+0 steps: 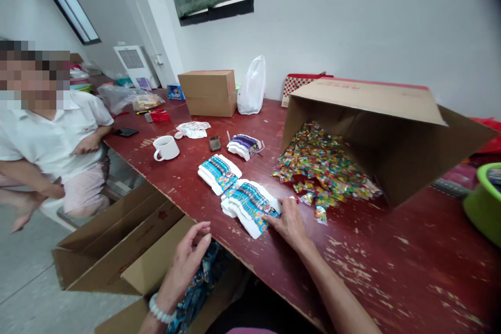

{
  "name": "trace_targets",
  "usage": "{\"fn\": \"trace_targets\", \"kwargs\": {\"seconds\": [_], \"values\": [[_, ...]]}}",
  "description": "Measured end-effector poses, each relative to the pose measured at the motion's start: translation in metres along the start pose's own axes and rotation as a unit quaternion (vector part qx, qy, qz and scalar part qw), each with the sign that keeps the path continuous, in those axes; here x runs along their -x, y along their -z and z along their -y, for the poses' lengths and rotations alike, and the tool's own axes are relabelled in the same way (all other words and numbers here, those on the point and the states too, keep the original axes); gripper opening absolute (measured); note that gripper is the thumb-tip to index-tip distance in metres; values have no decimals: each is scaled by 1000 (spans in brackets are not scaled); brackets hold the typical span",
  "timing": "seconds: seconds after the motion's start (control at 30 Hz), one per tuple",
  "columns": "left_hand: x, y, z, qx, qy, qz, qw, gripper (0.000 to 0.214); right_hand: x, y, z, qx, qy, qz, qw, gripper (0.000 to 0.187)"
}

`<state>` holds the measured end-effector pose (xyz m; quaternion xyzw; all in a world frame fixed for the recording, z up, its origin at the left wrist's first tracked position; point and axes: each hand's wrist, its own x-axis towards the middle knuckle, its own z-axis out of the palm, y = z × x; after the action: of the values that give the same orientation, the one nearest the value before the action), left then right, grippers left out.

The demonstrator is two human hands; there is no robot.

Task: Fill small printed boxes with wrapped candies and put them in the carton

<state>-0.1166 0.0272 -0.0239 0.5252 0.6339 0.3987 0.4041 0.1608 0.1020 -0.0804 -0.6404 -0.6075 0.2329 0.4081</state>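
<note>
Two stacks of blue printed packets with white edges lie on the red table. My right hand [290,223] is at the right end of the nearer packet stack [250,203], its thumb on top and its fingers curled at the edge. Just beyond lies the farther blue stack [219,172]. My left hand [187,254], wearing a bead bracelet [161,310], hovers off the table's front edge with bent fingers apart and nothing in it. Below it, a carton holds many blue packets [199,284]. Small wrapped candies [319,162] spill from a tipped cardboard box [371,99] close to my right hand.
A purple packet stack [245,146], a white mug [166,148] and a small dark object [215,143] stand on the table [352,255]. Behind are a closed carton [207,94] and a white plastic bag [251,86]. A person [58,141] sits at left, near open cartons [117,250].
</note>
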Motion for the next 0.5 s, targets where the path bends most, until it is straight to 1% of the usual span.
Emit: {"fn": "trace_targets", "kwargs": {"seconds": [0.03,0.1,0.13,0.2,0.23,0.27,0.3,0.33,0.37,0.4,0.47,0.5], "values": [[0,-10,-5,7,-11,2,1000,45,1,1,1,-16,-9,-3,1000,45],[-3,-27,-15,8,-36,3,999,40,2,5,2,-58,-28,6,998,38],[-5,-34,-20,4,-49,1,999,39,3,10,3,-85,-35,19,996,34],[-9,-43,-30,3,-68,6,998,39,6,23,7,-141,-41,63,987,34],[-10,-46,-36,14,-68,22,997,39,8,32,11,-166,-41,88,981,35],[-11,-47,-42,37,-60,50,996,40,11,42,17,-186,-38,113,975,36],[-11,-49,-48,72,-41,94,992,40,14,52,24,-204,-36,140,968,36],[-10,-50,-53,116,-11,154,981,41,18,62,32,-222,-33,167,960,35],[-8,-53,-57,167,27,222,960,42,22,71,40,-243,-32,197,949,33],[-5,-56,-60,217,67,292,929,44,27,78,49,-274,-33,229,934,32],[4,-66,-63,296,136,417,849,51,34,86,65,-326,-40,266,906,29],[9,-73,-63,320,159,465,810,54,37,87,71,-352,-50,276,893,29]]}}
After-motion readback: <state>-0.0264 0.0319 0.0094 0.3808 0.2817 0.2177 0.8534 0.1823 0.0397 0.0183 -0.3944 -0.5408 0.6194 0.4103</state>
